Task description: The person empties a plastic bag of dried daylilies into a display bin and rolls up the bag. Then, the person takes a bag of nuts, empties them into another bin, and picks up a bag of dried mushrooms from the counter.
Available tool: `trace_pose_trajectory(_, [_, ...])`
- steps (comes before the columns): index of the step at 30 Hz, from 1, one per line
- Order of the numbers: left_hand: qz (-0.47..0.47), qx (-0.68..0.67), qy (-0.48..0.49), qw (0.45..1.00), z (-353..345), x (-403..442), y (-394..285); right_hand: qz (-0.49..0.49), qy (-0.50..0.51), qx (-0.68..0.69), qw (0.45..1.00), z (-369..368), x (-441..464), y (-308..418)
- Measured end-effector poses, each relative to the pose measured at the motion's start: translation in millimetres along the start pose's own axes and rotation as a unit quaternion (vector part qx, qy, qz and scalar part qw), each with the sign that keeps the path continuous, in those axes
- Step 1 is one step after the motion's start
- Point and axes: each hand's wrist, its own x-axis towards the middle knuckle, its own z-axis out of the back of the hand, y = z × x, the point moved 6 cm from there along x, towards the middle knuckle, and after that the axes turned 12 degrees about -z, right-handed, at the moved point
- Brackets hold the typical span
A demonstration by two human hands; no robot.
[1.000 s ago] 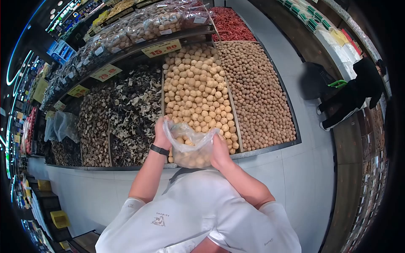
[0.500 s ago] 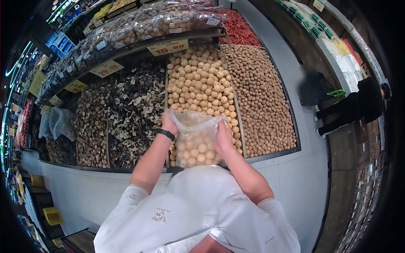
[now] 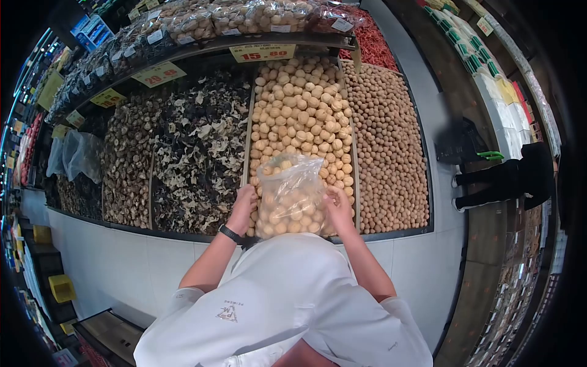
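Note:
A clear plastic bag (image 3: 291, 199) with several pale round walnuts in it stands in front of my body, at the near edge of the walnut bin (image 3: 302, 110). My left hand (image 3: 246, 205) is at the bag's left side, its fingers curled; whether they pinch the plastic is too small to tell. At the right side, my right hand (image 3: 338, 208) has bent fingers beside the bag, and their contact with it is unclear. The bag's top edge rises above both hands and leans over the loose walnuts.
Bins of dark and white dried fungus (image 3: 199, 159), dried mushrooms (image 3: 128, 159) and small brown nuts (image 3: 391, 147) flank the walnuts. A shelf of packaged goods (image 3: 244, 19) overhangs the back. A person in black (image 3: 531, 177) is at the right by a dark basket (image 3: 458, 144).
Both hands have moved from the bag's rim down to its sides and slightly apart. The bag, held wide open earlier, now stands taller with its top less spread. The view has shifted.

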Motion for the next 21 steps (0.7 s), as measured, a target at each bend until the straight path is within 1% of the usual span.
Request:
trace_pose_trajectory(1, [0.019, 0.007, 0.014, 1.000, -1.6, -9.8, 3.8, 0.004, -0.002, -0.038, 0.999, 3.5, -0.7, -10.2])
trace_pose_trajectory(2, [0.020, 0.016, 0.042, 0.999, -6.3, -20.7, 5.2, 0.004, 0.000, -0.039, 0.999, 8.0, -2.5, -21.3])
trace_pose_trajectory(3, [0.021, 0.015, 0.040, 0.999, -7.7, -27.6, 8.6, -0.005, 0.014, -0.058, 0.998, 9.7, -6.4, -26.9])
trace_pose_trajectory(5, [-0.018, 0.120, 0.067, 0.990, -11.5, -37.1, 9.5, -0.015, 0.030, -0.077, 0.996, 13.5, -10.1, -36.1])
trace_pose_trajectory(6, [-0.006, 0.121, 0.094, 0.988, -20.3, -44.4, -3.8, -0.026, 0.056, -0.101, 0.993, 12.8, -14.3, -33.7])
trace_pose_trajectory(7, [-0.005, 0.121, 0.091, 0.988, -19.0, -45.6, -1.3, -0.037, 0.083, -0.123, 0.988, 12.0, -18.0, -32.5])
trace_pose_trajectory(8, [-0.015, 0.131, 0.106, 0.986, -17.7, -46.2, 1.8, -0.038, 0.085, -0.124, 0.988, 13.9, -20.1, -32.0])
trace_pose_trajectory(10, [-0.024, 0.141, 0.119, 0.983, -12.3, -47.1, 7.2, -0.089, 0.125, -0.111, 0.982, 13.3, -24.6, -35.4])
trace_pose_trajectory(12, [-0.016, 0.160, 0.162, 0.974, -8.5, -49.2, 11.5, -0.081, 0.122, -0.133, 0.980, 16.7, -31.9, -26.5])
trace_pose_trajectory(13, [-0.016, 0.161, 0.161, 0.974, -5.6, -51.3, 11.9, -0.074, 0.118, -0.156, 0.978, 18.7, -36.5, -20.3])
trace_pose_trajectory(15, [-0.042, 0.218, 0.188, 0.957, -3.7, -57.6, 11.6, -0.067, 0.134, -0.155, 0.976, 21.7, -45.5, -8.4])
trace_pose_trajectory(16, [-0.042, 0.219, 0.186, 0.957, -1.6, -60.2, 14.8, -0.059, 0.149, -0.155, 0.975, 21.5, -48.2, -5.8])
trace_pose_trajectory(18, [-0.103, 0.224, 0.196, 0.949, 0.4, -63.6, 18.4, -0.041, 0.146, -0.178, 0.972, 24.6, -49.0, -13.9])
trace_pose_trajectory(20, [-0.099, 0.239, 0.197, 0.946, 6.1, -65.5, 25.9, -0.023, 0.142, -0.202, 0.969, 27.9, -49.6, -19.6])
trace_pose_trajectory(21, [-0.096, 0.254, 0.199, 0.942, 7.3, -66.7, 26.9, -0.020, 0.131, -0.247, 0.960, 29.2, -51.1, -17.5])
